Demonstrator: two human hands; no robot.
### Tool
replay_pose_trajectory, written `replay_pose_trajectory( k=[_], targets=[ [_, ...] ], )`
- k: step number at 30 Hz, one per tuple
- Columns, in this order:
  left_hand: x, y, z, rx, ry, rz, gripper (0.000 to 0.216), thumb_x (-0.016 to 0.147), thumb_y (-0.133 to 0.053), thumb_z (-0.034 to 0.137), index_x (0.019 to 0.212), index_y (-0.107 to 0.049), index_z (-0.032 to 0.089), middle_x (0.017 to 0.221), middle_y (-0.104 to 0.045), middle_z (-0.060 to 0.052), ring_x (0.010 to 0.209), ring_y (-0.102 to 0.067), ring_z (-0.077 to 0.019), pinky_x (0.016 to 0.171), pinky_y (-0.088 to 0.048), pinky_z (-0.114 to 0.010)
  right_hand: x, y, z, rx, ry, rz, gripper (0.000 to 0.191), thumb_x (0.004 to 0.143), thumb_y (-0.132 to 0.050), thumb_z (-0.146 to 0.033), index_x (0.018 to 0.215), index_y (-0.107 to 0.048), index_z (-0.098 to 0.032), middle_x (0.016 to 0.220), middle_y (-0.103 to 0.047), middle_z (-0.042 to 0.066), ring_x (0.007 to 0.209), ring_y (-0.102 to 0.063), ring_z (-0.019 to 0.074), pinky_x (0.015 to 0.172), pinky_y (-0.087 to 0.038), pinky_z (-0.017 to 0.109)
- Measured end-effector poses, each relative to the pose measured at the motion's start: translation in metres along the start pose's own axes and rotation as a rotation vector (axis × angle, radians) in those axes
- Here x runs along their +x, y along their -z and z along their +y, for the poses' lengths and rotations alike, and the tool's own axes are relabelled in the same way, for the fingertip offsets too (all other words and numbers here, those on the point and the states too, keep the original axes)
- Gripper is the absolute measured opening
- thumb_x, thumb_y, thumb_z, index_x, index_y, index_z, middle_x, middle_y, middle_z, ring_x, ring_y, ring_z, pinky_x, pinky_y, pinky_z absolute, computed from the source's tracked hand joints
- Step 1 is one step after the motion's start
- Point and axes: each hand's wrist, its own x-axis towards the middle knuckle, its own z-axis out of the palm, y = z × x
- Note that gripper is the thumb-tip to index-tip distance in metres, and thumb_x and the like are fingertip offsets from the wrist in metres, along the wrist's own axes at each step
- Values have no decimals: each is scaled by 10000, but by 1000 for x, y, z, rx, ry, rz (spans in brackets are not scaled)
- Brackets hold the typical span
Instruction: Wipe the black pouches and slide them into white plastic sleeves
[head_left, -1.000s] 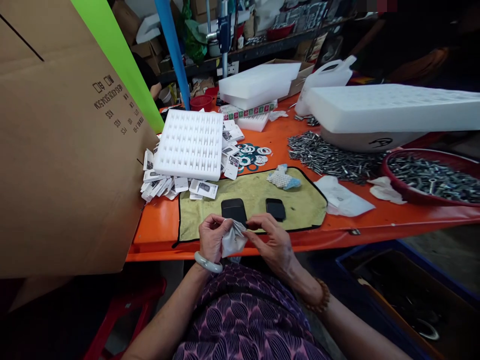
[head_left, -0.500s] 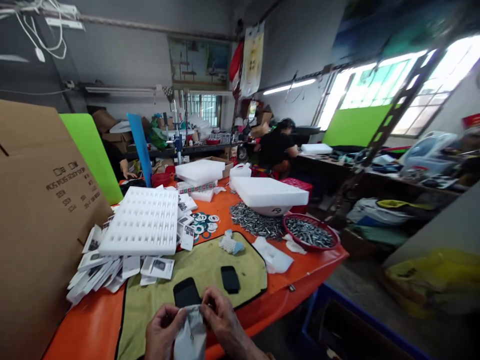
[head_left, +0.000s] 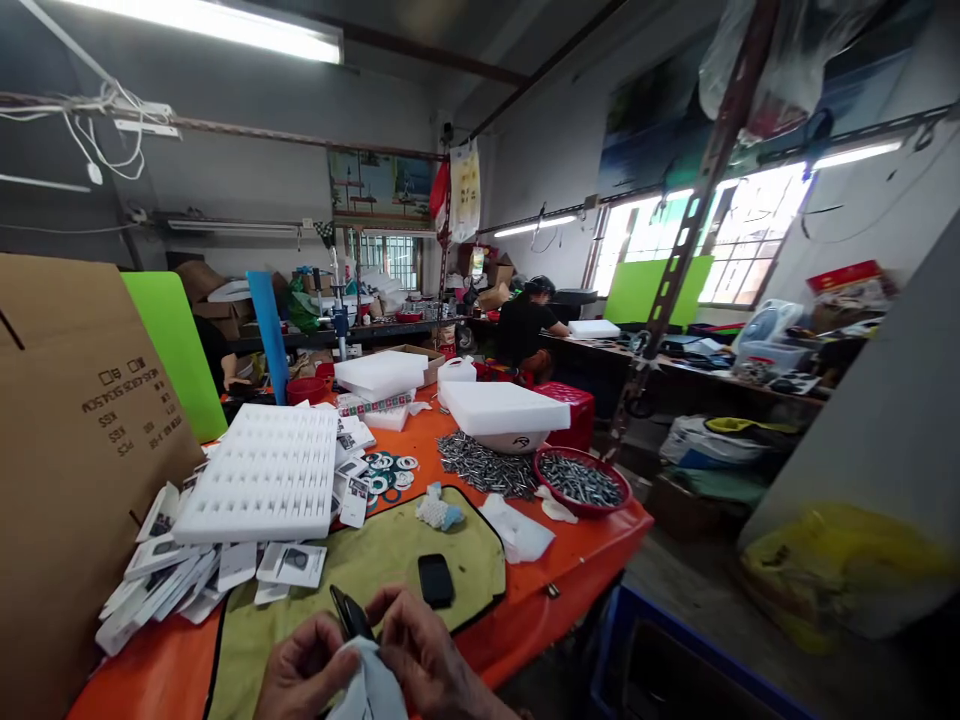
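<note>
My left hand [head_left: 304, 665] is closed on a pale grey-blue cloth [head_left: 369, 685], its thumb pressed along the top. My right hand [head_left: 431, 655] grips the cloth from the other side, fingers curled. Between my hands a thin black slab with rounded corners [head_left: 349, 612] stands up, tilted nearly edge-on; the cloth and fingers hide its lower part. A similar black slab [head_left: 436, 581] lies flat on the olive mat [head_left: 375, 555], just beyond my right hand. A crumpled white and blue wad [head_left: 439, 512] rests farther back on the mat.
A slotted white foam tray [head_left: 262, 470] sits on heaped white cards [head_left: 169, 590] beside a tall cardboard box [head_left: 67, 480]. Metal pins [head_left: 487, 465] lie piled near a red basket [head_left: 581, 480]. A blue crate [head_left: 611, 650] stands below the right edge. A co-worker [head_left: 525, 325] sits behind.
The black slab by my hands has turned from face-on to nearly edge-on. My hands have drawn closer around it, bunching the cloth. The camera view has tilted up and turned right.
</note>
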Motion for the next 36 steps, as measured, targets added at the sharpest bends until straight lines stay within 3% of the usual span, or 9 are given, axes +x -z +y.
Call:
replay_pose_trajectory(
  k=[4, 9, 12, 15, 19, 24, 30, 33, 36],
  targets=[
    [-9, -12, 6, 22, -28, -9, 403, 581, -832, 433, 557, -541, 155, 621, -513, 9, 611, -465, -121, 581, -383, -235, 0, -13, 10, -47, 130, 146, 74, 896, -495, -230, 832, -459, -215, 1035, -531, 76, 917, -532, 171, 787, -450, 300],
    [-14, -25, 14, 120, -149, 198, 384, 562, -844, 371, 528, -526, 158, 805, -579, -41, 913, -533, -191, 686, -405, -217, 9, -21, 25, -120, 166, 330, 91, 893, -495, -230, 803, -496, -215, 1014, -540, 74, 946, -539, 184, 848, -450, 335],
    [-5, -22, 8, 28, -93, 177, 389, 542, -847, 369, 544, -521, 156, 885, -591, -34, 794, -533, -144, 622, -391, -214, 15, -24, 40, -65, 125, 378, 75, 879, -539, -272, 829, -527, -219, 1182, -522, 104, 1062, -544, 216, 927, -437, 390],
    [2, -12, 0, -50, -60, 172, 394, 543, -849, 343, 544, -507, 146, 885, -594, -18, 679, -496, -90, 604, -381, -214, 20, -21, 47, 11, 78, 329, 93, 877, -562, -295, 824, -543, -221, 1299, -503, 110, 1179, -514, 240, 995, -403, 419],
    [8, 0, -8, -92, -45, 151, 369, 577, -839, 324, 552, -516, 149, 709, -550, 16, 639, -479, -83, 605, -379, -210, 24, -16, 49, 75, 17, 232, 120, 870, -586, -306, 797, -552, -216, 1311, -524, 106, 1189, -521, 242, 1011, -400, 416],
    [13, 13, -20, -74, -67, 235, 336, 617, -825, 331, 577, -542, 154, 649, -515, 36, 587, -443, -65, 573, -363, -199, 22, -20, 68, 171, -142, 164, 133, 869, -588, -324, 800, -552, -217, 1132, -605, 78, 906, -617, 178, 732, -508, 292],
    [16, 22, -33, -19, 20, 304, 356, 638, -809, 411, 622, -551, 166, 561, -480, 58, 520, -402, -61, 539, -350, -201, 16, -23, 87, 213, -259, 160, 166, 870, -594, -368, 819, -532, -223, 868, -634, 26, 637, -559, 112, 562, -464, 233],
    [18, 20, -29, -33, 4, 348, 386, 594, -834, 414, 589, -542, 162, 711, -582, 12, 614, -482, -77, 598, -394, -207, 19, -24, 88, 219, -283, 149, 187, 878, -579, -393, 818, -520, -225, 683, -572, -16, 567, -530, 108, 528, -449, 228],
    [19, 18, -23, -67, -34, 443, 396, 565, -849, 407, 580, -543, 155, 968, -628, -21, 709, -535, -84, 648, -419, -213, 23, -27, 86, 231, -299, 62, 210, 884, -559, -417, 817, -512, -224, 633, -560, -23, 558, -541, 118, 523, -460, 237]
  ],
)
